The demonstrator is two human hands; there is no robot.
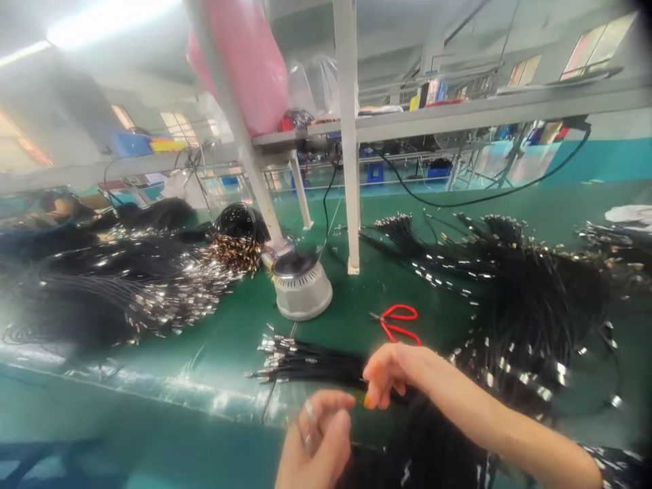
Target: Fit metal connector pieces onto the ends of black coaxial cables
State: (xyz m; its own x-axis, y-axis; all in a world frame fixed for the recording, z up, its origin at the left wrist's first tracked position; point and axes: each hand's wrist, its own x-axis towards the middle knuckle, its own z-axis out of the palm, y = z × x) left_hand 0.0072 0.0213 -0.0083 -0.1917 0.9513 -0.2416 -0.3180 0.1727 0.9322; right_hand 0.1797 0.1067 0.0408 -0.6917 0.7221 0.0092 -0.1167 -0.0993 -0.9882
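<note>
My left hand [318,438], at the bottom centre, has curled fingers and a ring on one finger. Thumb and index come close together; anything between them is too small or blurred to make out. My right hand [390,377] reaches in from the right, its fingers bent down and closed, with orange coverings on fingertips. What it grips, if anything, cannot be made out. Just behind both hands lies a bundle of black cables [326,363] with metal ends pointing left. Red-handled snips [400,322] rest beyond my right hand. More black cable [422,441] lies under my right forearm.
A large pile of black cables [540,292] spreads over the right of the green tabletop [351,299]; another pile [153,285] covers the left. A grey-white round device [304,292] stands behind the bundle. White posts [348,136] carry a shelf [489,115] with a pink bag [249,68].
</note>
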